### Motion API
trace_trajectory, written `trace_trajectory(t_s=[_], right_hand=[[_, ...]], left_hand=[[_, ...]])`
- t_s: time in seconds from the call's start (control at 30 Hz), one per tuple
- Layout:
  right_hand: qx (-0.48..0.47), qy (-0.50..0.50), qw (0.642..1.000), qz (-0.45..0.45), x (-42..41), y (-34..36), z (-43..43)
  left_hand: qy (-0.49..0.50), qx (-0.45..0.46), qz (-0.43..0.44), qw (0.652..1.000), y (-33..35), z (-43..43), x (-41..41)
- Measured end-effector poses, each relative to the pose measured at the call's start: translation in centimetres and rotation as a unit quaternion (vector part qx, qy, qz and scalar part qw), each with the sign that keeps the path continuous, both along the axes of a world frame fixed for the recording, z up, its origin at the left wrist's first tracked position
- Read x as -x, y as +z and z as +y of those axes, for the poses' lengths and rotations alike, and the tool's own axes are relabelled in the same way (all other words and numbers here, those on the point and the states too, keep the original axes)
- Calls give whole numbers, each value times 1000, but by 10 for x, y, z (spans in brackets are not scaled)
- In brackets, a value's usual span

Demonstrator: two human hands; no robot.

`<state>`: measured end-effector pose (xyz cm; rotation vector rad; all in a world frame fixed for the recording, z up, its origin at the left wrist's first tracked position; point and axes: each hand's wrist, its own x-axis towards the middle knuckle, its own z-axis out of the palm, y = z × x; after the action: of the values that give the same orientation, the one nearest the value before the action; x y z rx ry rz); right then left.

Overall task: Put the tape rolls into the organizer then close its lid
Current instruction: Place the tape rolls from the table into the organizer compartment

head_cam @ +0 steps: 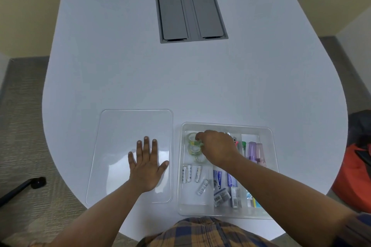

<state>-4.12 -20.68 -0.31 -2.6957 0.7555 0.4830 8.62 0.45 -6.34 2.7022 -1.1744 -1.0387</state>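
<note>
A clear plastic organizer sits on the white table near its front edge, right of centre. Three clear tape rolls lie in its far left compartment: one at the back, one in the middle, one nearest me. My right hand reaches into that compartment, fingers curled and pinched on the back tape roll. The clear flat lid lies on the table left of the organizer. My left hand rests flat on the lid, fingers spread.
Other compartments hold several white batteries, highlighters, blue packets and small boxes. A grey cable hatch is set in the table's far middle. An orange bag sits on the floor at right.
</note>
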Motion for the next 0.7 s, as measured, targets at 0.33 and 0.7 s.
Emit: trace_trajectory(t_s=[0.33, 0.7], right_hand=[[31, -19, 999, 21, 1, 8, -2], [23, 26, 994, 99, -9, 10, 1]], left_hand=[[-1, -4, -3, 1000, -1, 1, 0], [2, 6, -14, 1000, -8, 3, 0]])
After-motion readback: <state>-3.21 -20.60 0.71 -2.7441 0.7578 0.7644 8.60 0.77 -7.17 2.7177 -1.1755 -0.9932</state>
